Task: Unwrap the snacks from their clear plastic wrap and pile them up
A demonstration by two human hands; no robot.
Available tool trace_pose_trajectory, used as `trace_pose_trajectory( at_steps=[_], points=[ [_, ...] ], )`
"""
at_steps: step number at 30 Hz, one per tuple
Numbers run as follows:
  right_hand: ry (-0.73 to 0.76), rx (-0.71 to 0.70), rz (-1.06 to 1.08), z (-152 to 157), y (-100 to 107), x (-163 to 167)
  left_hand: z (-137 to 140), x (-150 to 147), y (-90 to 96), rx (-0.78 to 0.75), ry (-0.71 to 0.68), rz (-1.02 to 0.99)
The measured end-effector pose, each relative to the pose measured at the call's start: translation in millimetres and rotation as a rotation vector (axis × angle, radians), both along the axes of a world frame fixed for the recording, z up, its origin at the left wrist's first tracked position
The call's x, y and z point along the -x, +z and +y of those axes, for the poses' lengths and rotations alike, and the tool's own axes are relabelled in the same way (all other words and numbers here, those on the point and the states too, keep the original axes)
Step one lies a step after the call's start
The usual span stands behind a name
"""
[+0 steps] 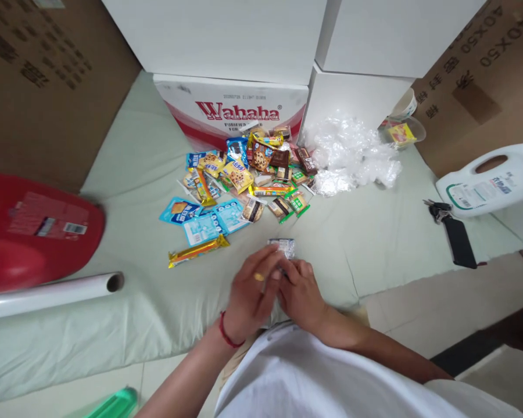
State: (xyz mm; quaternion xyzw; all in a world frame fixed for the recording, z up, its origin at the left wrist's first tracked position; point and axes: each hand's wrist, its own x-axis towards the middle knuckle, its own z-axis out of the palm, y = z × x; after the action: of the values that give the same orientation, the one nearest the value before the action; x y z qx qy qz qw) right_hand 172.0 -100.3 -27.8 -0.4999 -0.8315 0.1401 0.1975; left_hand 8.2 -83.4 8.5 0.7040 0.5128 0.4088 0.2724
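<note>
Both hands meet close to my body, over the front part of the green cloth (157, 302). Between them is a small, shiny, clear packet with bluish print (286, 247); what is inside it cannot be made out. My left hand (253, 284), with a ring and a red wrist cord, is closed with its fingertips on the packet's near left edge. My right hand (303, 293) pinches the packet's near edge, its fingers curled. Beyond the hands lies a pile of wrapped snacks (261, 168). A gold-wrapped bar (198, 251) and a flat light-blue wrapper (213, 222) lie to the left.
A Wahaha carton (244, 104) stands behind the pile, beside crumpled clear plastic bags (353, 154). At right are a white detergent bottle (492, 180), keys (439, 210) and a black phone-like object (459, 241). A red container (39, 232) and a white roll (56, 293) lie left.
</note>
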Motion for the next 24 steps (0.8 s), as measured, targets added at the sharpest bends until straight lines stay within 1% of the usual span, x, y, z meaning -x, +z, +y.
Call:
trace_pose_trajectory(
  at_steps=[1,2,3,5,7,8,9,11,14,16,18,19,21,23,24],
  points=[
    [0.022,-0.010,0.041,-5,-3,-2,2,-4,-2.7,-0.033,-0.128,0.082],
    [0.055,-0.010,0.082,-9,-4,-5,3,-8,-7.2,-0.050,-0.226,0.159],
    [0.100,-0.001,0.121,-11,-3,-9,4,-10,-12.8,-0.057,-0.293,0.227],
    [0.219,0.059,0.193,-13,4,-22,4,-10,-25.0,-0.071,-0.360,0.330],
    [0.287,0.166,0.299,-12,13,-39,2,-8,-34.3,-0.103,-0.367,0.385],
    [0.274,0.218,0.360,-11,18,-48,1,-7,-37.3,-0.118,-0.361,0.406],
    [0.231,0.259,0.418,-11,21,-57,0,-6,-39.4,-0.128,-0.350,0.427],
    [0.077,0.313,0.508,-10,22,-72,2,-9,-42.1,-0.120,-0.316,0.467],
    [-0.166,0.380,0.605,-5,15,-85,13,-16,-44.1,-0.087,-0.253,0.462],
    [-0.271,0.440,0.668,2,11,-87,23,-18,-40.5,-0.071,-0.220,0.372],
    [-0.340,0.493,0.782,11,10,-86,29,-19,-30.2,-0.005,-0.184,0.190],
    [-0.360,0.524,0.868,17,12,-84,31,-20,-23.1,0.067,-0.158,0.058],
    [-0.369,0.616,1.083,26,19,-79,33,-25,-8.5,0.278,-0.105,-0.279],
    [-0.315,0.763,1.283,32,26,-69,33,-36,1.0,0.482,-0.027,-0.635],
    [-0.273,0.843,1.359,33,29,-63,34,-43,2.5,0.547,0.024,-0.783]
  ],
)
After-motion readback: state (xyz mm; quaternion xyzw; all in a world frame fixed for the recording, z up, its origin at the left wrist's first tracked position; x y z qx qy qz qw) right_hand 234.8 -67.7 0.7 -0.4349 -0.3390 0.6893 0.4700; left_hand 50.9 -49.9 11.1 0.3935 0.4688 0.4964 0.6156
